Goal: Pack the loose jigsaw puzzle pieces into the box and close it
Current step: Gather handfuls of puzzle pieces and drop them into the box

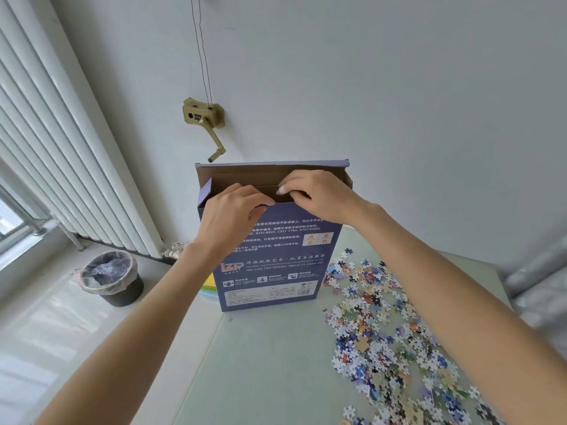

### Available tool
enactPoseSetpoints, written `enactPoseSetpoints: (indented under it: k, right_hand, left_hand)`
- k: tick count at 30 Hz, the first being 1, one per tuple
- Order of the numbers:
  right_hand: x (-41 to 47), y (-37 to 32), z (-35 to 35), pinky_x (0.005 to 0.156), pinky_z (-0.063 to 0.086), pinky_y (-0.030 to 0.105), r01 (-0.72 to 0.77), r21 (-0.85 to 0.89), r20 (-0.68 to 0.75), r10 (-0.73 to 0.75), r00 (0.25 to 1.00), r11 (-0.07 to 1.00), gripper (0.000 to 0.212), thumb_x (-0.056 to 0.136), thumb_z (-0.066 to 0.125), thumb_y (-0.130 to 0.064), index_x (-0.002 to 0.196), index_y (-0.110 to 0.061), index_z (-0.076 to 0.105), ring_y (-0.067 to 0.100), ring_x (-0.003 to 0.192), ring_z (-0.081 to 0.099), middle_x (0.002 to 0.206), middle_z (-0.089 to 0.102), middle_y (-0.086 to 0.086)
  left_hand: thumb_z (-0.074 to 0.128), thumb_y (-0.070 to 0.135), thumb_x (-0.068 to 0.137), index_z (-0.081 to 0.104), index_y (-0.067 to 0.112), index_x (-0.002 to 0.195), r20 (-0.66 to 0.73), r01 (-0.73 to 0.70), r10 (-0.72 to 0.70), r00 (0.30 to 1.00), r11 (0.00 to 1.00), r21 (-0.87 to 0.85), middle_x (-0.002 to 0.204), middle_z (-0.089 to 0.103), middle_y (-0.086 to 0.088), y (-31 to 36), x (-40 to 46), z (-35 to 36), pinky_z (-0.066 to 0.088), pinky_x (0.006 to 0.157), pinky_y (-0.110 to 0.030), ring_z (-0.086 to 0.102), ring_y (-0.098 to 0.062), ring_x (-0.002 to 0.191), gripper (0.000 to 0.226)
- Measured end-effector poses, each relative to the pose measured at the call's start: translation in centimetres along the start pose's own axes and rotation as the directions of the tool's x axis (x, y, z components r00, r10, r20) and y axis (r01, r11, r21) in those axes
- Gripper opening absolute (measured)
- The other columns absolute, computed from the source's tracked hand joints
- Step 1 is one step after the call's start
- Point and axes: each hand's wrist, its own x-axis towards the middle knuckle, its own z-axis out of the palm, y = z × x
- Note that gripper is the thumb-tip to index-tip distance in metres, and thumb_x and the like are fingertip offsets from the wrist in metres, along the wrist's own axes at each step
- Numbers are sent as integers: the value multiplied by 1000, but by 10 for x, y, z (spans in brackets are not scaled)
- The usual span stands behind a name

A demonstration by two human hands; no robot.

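Note:
A purple puzzle box [276, 271] stands upright on the table [260, 363], its top open and the brown lid flap [270, 171] raised behind. My left hand [228, 217] grips the near top edge of the box, fingers curled over the rim. My right hand [316, 194] is at the same opening, its curled fingers pinching the near edge just right of the left hand. A wide scatter of loose jigsaw pieces [389, 332] lies on the table to the right of the box. The inside of the box is hidden.
A lined waste bin [112, 277] stands on the floor at the left, below a white radiator [61, 154]. A brass crank fitting [204, 118] is fixed to the wall behind the box. Coloured sheets [208, 289] peek out left of the box base.

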Motion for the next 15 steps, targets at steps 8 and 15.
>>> enactPoseSetpoints:
  k: [8, 15]
  right_hand:
    - [-82, -29, 12, 67, 50, 23, -113, -197, -518, -6, 855, 974, 15, 87, 60, -10, 98, -8, 69, 17, 69, 65, 79, 71, 2]
    - [-255, -41, 81, 93, 38, 30, -588, 1, -291, 563, 774, 809, 20, 84, 59, -9, 102, -5, 67, 24, 98, 62, 99, 70, 7]
  left_hand:
    - [59, 22, 89, 71, 17, 99, -145, -55, 64, 987, 996, 70, 94, 70, 2, 26, -17, 2, 49, 67, -24, 62, -17, 88, 16]
    - [58, 20, 89, 69, 17, 99, -29, 30, -39, 999, 959, -281, 93, 69, 5, 123, -99, 42, 50, 63, -23, 61, -14, 85, 15]
